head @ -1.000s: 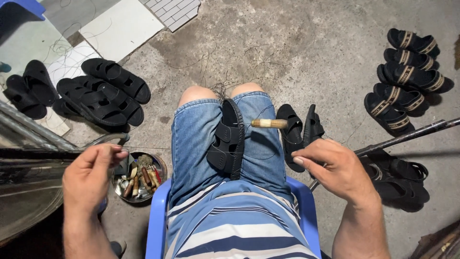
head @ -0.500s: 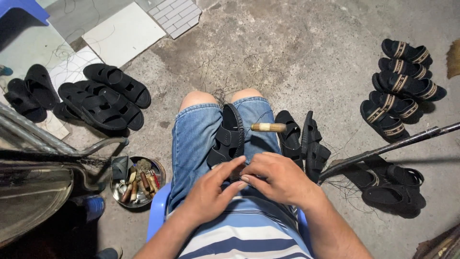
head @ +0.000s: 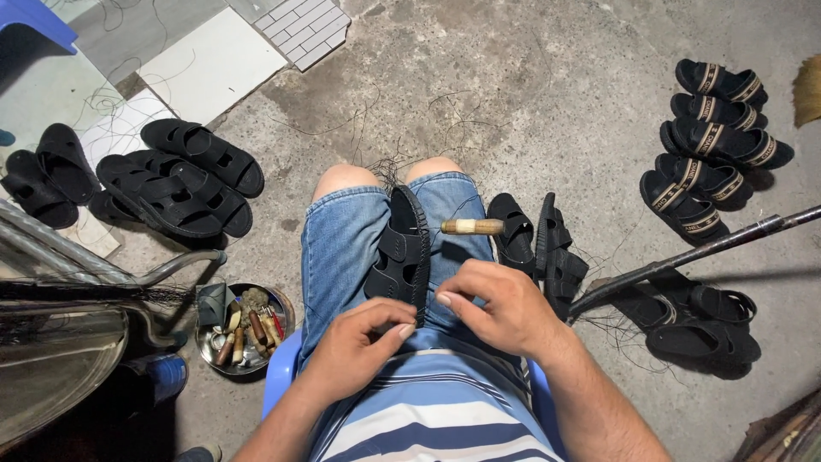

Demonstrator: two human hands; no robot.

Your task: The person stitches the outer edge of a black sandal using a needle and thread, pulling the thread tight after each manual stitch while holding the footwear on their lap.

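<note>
Both hands have drawn slightly apart since half a second ago, now pinching near the heel of one black sandal (head: 402, 257) wedged upright between the person's knees. Left hand (head: 359, 346) and right hand (head: 505, 308) each show a narrow fingertip grip; what they hold is too fine to tell. Right of that sandal lies one wooden-handled tool (head: 472, 227); left, one metal bowl (head: 282, 304). Farther right, five striped sandals (head: 714, 141).

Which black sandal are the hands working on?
The black rubber sandal wedged on edge between the denim-clad thighs; both hands' fingers meet at its near end, unlike those on the floor.
</note>
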